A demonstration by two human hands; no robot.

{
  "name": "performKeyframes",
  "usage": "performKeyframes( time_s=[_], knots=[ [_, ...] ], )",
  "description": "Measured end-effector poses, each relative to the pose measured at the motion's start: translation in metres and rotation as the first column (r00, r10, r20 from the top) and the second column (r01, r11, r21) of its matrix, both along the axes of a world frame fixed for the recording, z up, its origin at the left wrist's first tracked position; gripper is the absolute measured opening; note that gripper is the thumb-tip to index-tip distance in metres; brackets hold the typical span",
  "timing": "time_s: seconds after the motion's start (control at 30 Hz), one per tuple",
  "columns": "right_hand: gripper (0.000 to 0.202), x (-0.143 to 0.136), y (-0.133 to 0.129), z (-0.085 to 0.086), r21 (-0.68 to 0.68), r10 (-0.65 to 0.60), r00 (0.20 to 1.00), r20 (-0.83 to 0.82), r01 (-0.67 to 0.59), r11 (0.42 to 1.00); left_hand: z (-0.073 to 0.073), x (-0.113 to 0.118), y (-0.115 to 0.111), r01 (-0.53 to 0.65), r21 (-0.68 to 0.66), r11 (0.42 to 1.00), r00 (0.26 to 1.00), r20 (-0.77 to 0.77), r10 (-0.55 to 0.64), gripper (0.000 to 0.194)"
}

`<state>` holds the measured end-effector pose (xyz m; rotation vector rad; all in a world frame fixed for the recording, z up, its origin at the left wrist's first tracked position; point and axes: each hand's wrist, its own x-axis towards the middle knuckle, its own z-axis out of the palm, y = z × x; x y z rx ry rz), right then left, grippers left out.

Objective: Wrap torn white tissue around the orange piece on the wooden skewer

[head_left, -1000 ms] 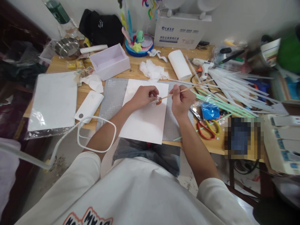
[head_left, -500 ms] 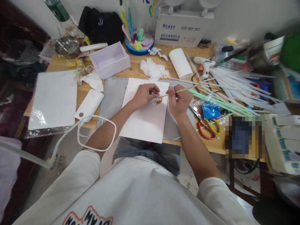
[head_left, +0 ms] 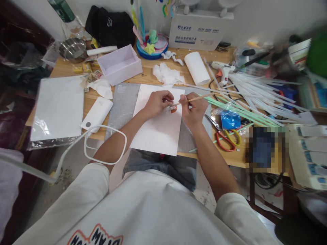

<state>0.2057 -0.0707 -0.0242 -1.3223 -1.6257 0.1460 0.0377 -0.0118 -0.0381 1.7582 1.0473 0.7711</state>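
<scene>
Between my hands is a small white and orange piece [head_left: 174, 109], too small to make out fully. My left hand [head_left: 160, 103] is closed in a pinch on it, above a white sheet of paper [head_left: 155, 136]. A thin wooden stick [head_left: 198, 98] is gripped in my right hand [head_left: 194, 110], with its tip touching or just beside the small piece. Under the paper lies a grey cutting mat [head_left: 119, 105]. Scissors [head_left: 224, 139] with red and yellow handles rest to the right of my right hand.
Translucent glue sticks [head_left: 263, 92], green sticks [head_left: 245, 114] and a glue gun [head_left: 224, 73] lie on the right. Behind the mat are crumpled tissue [head_left: 168, 75], a paper roll [head_left: 196, 68] and a lilac box [head_left: 120, 66]. A white power bank [head_left: 97, 114] and a looped white stand [head_left: 125, 149] are on the left.
My right hand has shifted slightly left, and the stick's far end has moved left with it. My left hand stays nearly in place with the small piece.
</scene>
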Motion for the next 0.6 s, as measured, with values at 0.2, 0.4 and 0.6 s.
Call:
performKeyframes(
  time_s=[0.2,0.4,0.6],
  knots=[
    [0.050,-0.002,0.000,0.001,-0.054,-0.023,0.999,0.033,0.024,0.998,0.002,-0.001,0.003,-0.056,0.055,0.997,0.998,-0.024,0.058,0.011],
    [0.049,-0.006,0.011,-0.001,-0.096,-0.023,1.000,-0.003,0.023,0.995,0.005,-0.004,0.004,-0.112,0.136,0.984,0.990,-0.068,0.122,0.011],
    [0.045,-0.012,0.023,-0.002,-0.102,0.105,0.994,-0.001,-0.105,0.989,0.004,-0.009,0.002,-0.019,0.179,0.984,0.993,-0.109,0.039,0.018]
  ],
)
